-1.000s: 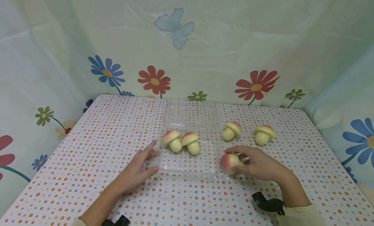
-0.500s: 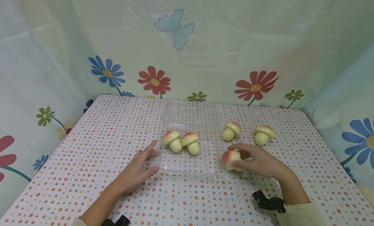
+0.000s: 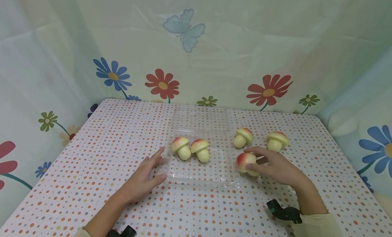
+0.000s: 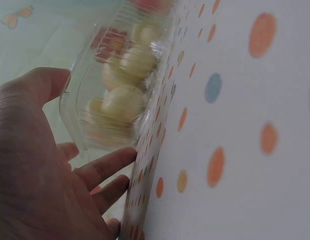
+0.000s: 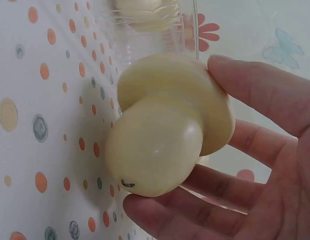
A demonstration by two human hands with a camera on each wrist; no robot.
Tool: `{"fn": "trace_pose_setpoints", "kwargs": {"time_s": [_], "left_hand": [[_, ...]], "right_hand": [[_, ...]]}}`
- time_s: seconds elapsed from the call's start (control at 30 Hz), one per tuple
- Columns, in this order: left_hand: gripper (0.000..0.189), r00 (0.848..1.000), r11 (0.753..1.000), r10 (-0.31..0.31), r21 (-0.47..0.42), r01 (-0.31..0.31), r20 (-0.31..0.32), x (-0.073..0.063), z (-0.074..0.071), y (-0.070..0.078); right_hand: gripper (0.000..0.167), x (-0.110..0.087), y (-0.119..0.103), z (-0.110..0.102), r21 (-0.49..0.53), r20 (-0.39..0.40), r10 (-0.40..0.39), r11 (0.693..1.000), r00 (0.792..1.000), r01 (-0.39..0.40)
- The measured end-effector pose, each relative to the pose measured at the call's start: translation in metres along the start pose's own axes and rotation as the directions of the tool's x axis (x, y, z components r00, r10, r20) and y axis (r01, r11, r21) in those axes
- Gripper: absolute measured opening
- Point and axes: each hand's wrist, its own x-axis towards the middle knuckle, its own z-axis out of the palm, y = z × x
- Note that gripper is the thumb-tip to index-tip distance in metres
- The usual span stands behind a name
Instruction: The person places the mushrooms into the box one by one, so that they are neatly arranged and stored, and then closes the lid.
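Note:
A clear plastic clamshell box (image 3: 199, 177) lies opened on the table, its lid (image 3: 200, 117) folded back. Two toy mushrooms, one on the left (image 3: 181, 148) and one on the right (image 3: 200, 151), lie inside with red-tinged caps. My left hand (image 3: 142, 178) rests at the box's left side; in the left wrist view its thumb (image 4: 54, 82) touches the rim and the fingers spread loosely. My right hand (image 3: 274, 166) holds another toy mushroom (image 5: 155, 140) between thumb and fingers, just right of the box. Its pale stem faces the right wrist camera.
Two more toy mushrooms, a nearer-left one (image 3: 243, 138) and a farther-right one (image 3: 277, 141), lie on the dotted tablecloth (image 3: 196, 213) behind my right hand. A floral curtain (image 3: 226, 53) stands behind the table and at both sides.
My right hand has moved slightly away from the box's right edge, rightward and farther back, carrying the toy mushroom. My left hand and the box stay in place.

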Motion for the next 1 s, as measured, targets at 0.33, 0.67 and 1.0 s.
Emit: {"fn": "trace_pose_setpoints", "kwargs": {"time_s": [0.33, 0.67, 1.0], "left_hand": [[0.079, 1.0, 1.0, 0.01, 0.019, -0.01, -0.002, 0.001, 0.0, 0.0], [0.078, 1.0, 1.0, 0.005, 0.021, -0.005, 0.004, 0.001, -0.001, 0.0], [0.078, 1.0, 1.0, 0.02, 0.02, -0.02, -0.005, 0.001, 0.0, -0.002]], "right_hand": [[0.056, 0.0, 0.001, -0.004, -0.027, -0.117, -0.017, 1.0, 0.993, 0.014], [0.061, 0.0, -0.002, -0.004, -0.027, -0.219, 0.015, 0.999, 0.976, -0.021], [0.061, 0.003, -0.013, 0.001, 0.028, -0.369, 0.049, 0.999, 0.928, -0.041]]}}
